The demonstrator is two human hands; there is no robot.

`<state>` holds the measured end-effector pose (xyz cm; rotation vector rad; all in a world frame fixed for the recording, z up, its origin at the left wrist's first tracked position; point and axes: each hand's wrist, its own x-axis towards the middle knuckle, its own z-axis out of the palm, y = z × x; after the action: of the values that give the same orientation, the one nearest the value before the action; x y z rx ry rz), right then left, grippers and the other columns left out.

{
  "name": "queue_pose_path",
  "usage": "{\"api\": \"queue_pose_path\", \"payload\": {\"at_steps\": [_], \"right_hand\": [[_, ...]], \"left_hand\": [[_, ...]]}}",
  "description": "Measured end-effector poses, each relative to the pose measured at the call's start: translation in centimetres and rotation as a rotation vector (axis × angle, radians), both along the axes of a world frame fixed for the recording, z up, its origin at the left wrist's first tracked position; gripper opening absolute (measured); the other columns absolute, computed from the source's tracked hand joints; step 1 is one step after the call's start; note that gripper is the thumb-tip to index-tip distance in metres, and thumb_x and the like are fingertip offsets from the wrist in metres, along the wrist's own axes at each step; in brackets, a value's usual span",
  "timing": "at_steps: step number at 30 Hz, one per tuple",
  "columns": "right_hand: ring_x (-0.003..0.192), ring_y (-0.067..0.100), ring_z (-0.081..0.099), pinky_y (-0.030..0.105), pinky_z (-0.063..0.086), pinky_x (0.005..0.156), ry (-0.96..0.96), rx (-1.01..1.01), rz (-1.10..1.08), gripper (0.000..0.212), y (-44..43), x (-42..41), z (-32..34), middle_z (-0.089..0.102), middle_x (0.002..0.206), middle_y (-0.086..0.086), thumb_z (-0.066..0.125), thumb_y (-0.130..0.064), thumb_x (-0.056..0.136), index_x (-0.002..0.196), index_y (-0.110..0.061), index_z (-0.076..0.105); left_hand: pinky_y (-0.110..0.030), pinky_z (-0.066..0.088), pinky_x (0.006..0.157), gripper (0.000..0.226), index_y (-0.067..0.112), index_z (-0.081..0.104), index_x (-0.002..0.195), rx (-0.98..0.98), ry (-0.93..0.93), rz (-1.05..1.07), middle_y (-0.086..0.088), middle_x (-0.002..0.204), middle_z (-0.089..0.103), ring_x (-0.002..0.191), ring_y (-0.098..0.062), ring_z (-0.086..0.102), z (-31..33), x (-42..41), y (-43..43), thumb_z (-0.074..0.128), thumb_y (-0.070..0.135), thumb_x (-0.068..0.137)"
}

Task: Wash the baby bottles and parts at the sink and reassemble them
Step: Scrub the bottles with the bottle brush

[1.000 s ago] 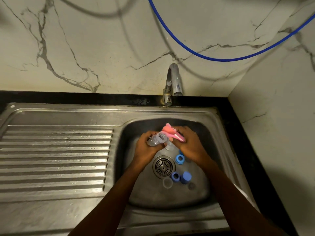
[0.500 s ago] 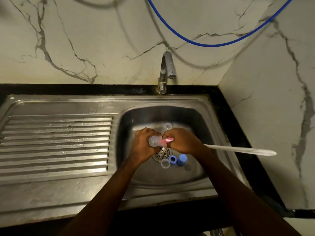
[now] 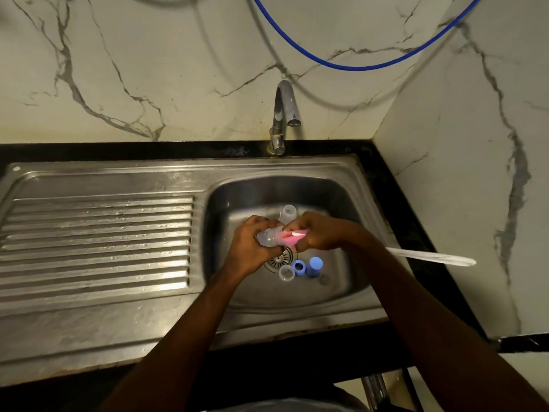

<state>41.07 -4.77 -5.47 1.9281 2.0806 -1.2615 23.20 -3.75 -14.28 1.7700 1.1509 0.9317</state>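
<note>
Both hands meet over the sink (image 3: 350,185) basin, forearms angling in from the near edge. Left hand (image 3: 252,245) is curled tight around a clear baby bottle (image 3: 267,237), held sideways above the drain (image 3: 280,258). Right hand (image 3: 319,231) is fisted on a pink brush (image 3: 292,237) pushed into the bottle's mouth, its white handle (image 3: 430,257) sticking out right. Second clear bottle (image 3: 288,214) sits just behind; a clear cap (image 3: 286,273) and two blue parts (image 3: 307,266) lie below the drain.

No readable text anywhere in view.
No legible letters, brands, numbers or signs appear on any surface or object in the scene.
</note>
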Motion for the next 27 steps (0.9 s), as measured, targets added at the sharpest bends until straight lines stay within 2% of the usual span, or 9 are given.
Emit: {"api": "queue_pose_path", "payload": {"at_steps": [3,5,9,12,14,16,19,24,27], "right_hand": [[0.086,0.022,0.065,0.029,0.059,0.067,-0.004,0.058,-0.124,0.055,-0.1,0.5,1.0,0.064,0.108,0.005,0.083,-0.017,0.071,0.123,-0.013,0.063],[0.080,0.015,0.062,0.021,0.051,0.058,-0.072,0.190,-0.213,0.047,-0.3,0.8,1.4,0.063,0.101,0.002,0.084,-0.021,0.071,0.113,-0.014,0.064],[0.081,0.015,0.059,0.030,0.051,0.079,-0.235,0.338,-0.135,0.025,-0.8,-0.5,0.9,0.069,0.098,0.004,0.079,-0.032,0.077,0.093,-0.019,0.066],[0.089,0.017,0.060,0.034,0.051,0.087,-0.224,0.310,-0.045,0.039,-0.8,-1.0,0.9,0.067,0.104,0.004,0.080,-0.036,0.076,0.106,-0.014,0.065],[0.096,0.018,0.060,0.033,0.049,0.085,-0.110,0.214,-0.009,0.061,-0.8,-0.1,1.8,0.063,0.107,0.001,0.087,-0.032,0.069,0.119,-0.011,0.059],[0.092,0.017,0.059,0.030,0.048,0.078,-0.162,0.172,-0.039,0.058,-0.8,1.1,2.5,0.060,0.103,-0.002,0.086,-0.026,0.070,0.119,-0.012,0.057],[0.092,0.019,0.062,0.031,0.049,0.080,-0.370,0.292,-0.079,0.023,-1.0,0.5,2.3,0.064,0.099,-0.003,0.074,-0.024,0.082,0.103,-0.017,0.066],[0.091,0.021,0.062,0.035,0.050,0.087,-0.527,0.419,-0.031,0.020,-0.9,-2.4,1.1,0.066,0.096,0.000,0.064,-0.029,0.089,0.107,-0.019,0.066],[0.092,0.021,0.057,0.035,0.036,0.082,-0.441,0.747,-0.063,0.018,-1.4,-0.8,1.6,0.066,0.087,-0.004,0.071,-0.038,0.083,0.092,-0.023,0.065]], "left_hand": [[-0.023,0.053,0.078,0.052,0.019,0.074,0.108,-0.004,0.004,0.019,0.001,0.104,0.067,0.093,-0.012,0.065,0.0,-0.1,0.1,0.093,0.014,0.059],[-0.029,0.055,0.081,0.053,0.021,0.074,0.108,0.015,0.007,0.021,0.001,0.105,0.068,0.095,-0.012,0.065,-0.1,-0.2,0.0,0.093,0.016,0.059],[-0.035,0.053,0.084,0.051,0.018,0.076,0.106,0.055,0.075,-0.026,-0.002,0.105,0.068,0.096,-0.020,0.064,0.3,0.3,-0.2,0.092,0.018,0.058],[-0.036,0.052,0.084,0.054,0.021,0.076,0.106,0.070,0.141,-0.065,0.003,0.104,0.066,0.097,-0.019,0.062,0.3,0.1,0.1,0.085,0.034,0.054],[-0.030,0.052,0.082,0.054,0.018,0.077,0.105,0.059,0.090,-0.025,0.006,0.100,0.064,0.093,-0.015,0.064,-0.2,-0.8,0.2,0.083,0.030,0.053],[-0.027,0.052,0.081,0.054,0.018,0.077,0.105,0.063,0.052,0.018,0.006,0.099,0.065,0.091,-0.014,0.066,-0.5,-1.5,0.3,0.084,0.026,0.052],[-0.025,0.051,0.081,0.053,0.017,0.077,0.105,0.059,0.070,-0.007,0.003,0.100,0.066,0.092,-0.017,0.067,-0.3,-1.0,0.4,0.086,0.024,0.053],[-0.036,0.056,0.082,0.050,0.015,0.076,0.106,0.006,0.043,-0.046,-0.002,0.102,0.067,0.092,-0.020,0.067,0.0,0.2,0.3,0.090,0.018,0.058],[-0.041,0.057,0.074,0.045,0.038,0.075,0.100,-0.037,-0.033,0.045,0.002,0.099,0.069,0.085,-0.018,0.069,-0.7,-0.8,0.5,0.086,0.025,0.058]]}}
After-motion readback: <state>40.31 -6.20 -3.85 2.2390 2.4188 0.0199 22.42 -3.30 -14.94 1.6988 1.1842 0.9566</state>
